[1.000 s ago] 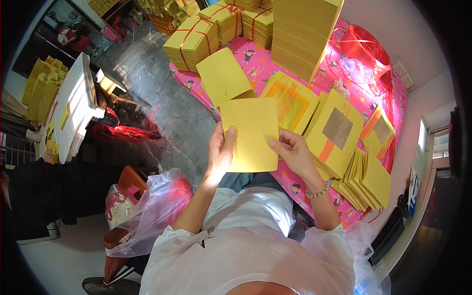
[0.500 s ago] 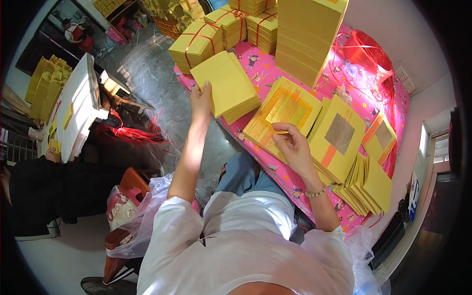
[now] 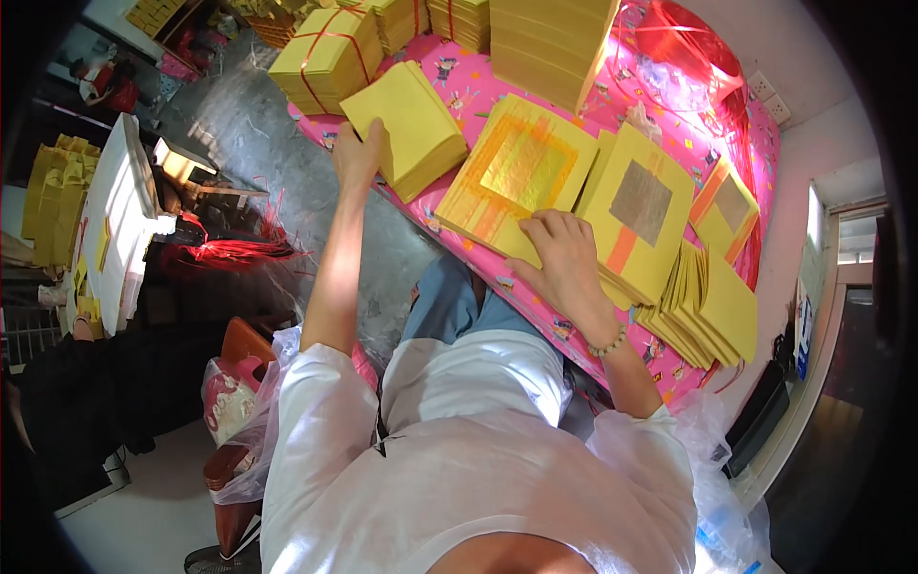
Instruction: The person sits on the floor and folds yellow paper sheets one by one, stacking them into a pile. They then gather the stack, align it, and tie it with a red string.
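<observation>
A second ago you held a single yellow sheet up between both hands; now neither hand raises one, and it appears to lie on the plain yellow stack (image 3: 406, 120) at left. Your left hand (image 3: 356, 158) rests at that stack's left edge, a digit against the side (whether it pinches anything, you can't tell from here). Your right hand (image 3: 562, 258) has come down onto the near edge of the gold-squared stack (image 3: 531, 172), fingers half curled, thumb apart; whether it has hold of a sheet doesn't show. Both stacks sit on the pink patterned cloth (image 3: 469, 100), side by side, so the handling seems between sheets, with the grey-squared stack (image 3: 636, 206) untouched just to the right.
</observation>
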A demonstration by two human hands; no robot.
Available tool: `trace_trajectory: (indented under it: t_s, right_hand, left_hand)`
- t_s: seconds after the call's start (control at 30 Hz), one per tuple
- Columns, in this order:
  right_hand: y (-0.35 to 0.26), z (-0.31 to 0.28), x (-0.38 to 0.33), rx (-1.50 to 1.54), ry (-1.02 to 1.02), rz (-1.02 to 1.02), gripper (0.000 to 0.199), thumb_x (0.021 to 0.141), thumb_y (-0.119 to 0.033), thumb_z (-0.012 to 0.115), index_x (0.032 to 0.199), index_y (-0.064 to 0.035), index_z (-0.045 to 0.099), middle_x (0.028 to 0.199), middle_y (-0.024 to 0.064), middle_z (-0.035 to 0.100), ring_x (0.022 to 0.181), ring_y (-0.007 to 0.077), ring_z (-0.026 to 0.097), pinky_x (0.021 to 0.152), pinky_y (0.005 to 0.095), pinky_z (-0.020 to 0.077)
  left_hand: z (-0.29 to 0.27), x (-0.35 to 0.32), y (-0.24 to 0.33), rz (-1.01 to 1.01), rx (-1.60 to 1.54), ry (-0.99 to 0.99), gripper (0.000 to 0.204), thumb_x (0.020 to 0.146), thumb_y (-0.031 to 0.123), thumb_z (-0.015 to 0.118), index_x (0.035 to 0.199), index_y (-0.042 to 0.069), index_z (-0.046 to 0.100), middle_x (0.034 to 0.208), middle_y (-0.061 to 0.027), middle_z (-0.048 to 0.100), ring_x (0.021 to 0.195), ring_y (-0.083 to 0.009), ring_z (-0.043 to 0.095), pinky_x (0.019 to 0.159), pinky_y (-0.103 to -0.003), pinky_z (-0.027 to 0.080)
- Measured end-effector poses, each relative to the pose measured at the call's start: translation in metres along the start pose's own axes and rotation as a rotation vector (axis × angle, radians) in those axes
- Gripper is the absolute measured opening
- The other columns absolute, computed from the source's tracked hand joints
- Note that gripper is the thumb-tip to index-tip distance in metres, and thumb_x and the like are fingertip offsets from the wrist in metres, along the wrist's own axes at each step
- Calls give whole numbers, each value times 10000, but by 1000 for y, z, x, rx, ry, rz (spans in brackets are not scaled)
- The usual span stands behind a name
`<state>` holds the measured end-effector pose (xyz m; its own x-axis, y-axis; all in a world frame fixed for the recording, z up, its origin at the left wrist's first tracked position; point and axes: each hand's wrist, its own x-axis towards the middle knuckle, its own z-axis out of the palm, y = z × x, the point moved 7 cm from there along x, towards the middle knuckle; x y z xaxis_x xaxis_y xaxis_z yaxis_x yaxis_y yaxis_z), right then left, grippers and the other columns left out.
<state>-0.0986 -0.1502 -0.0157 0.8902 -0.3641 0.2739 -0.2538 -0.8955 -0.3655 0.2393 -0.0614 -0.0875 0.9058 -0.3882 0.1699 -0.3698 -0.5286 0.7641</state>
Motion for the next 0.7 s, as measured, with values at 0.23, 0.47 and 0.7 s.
trace_trajectory:
  t_s: [0.23,0.47,0.7]
  right_hand:
    - [3,4,-7,4,50,17,460,668,-216,780,1046,-30,595,1063,129,580,1047,292,538,910,418,400]
    - [6,-3,-7,125,132,-16,232,712,-193,744,844,-25,654,922,132,630,899,302,603,810,415,448]
    - [14,-3,-1,281,77,147,143,752,-145,701,712,-11,669,677,125,607,671,295,589,637,416,444]
  left_hand:
    - [-2,-12,-3,-82,-194,28,601,912,419,506,1257,-71,457,1072,-267,636,1014,-364,621,869,-407,459]
    - [4,-1,-28,-114,-295,7,682,953,475,385,1368,-66,360,1239,-310,531,1185,-388,515,985,-405,379]
    - [1,-13,-27,-105,-348,-6,591,979,419,379,1327,-58,401,1165,-249,565,1071,-316,570,899,-372,433]
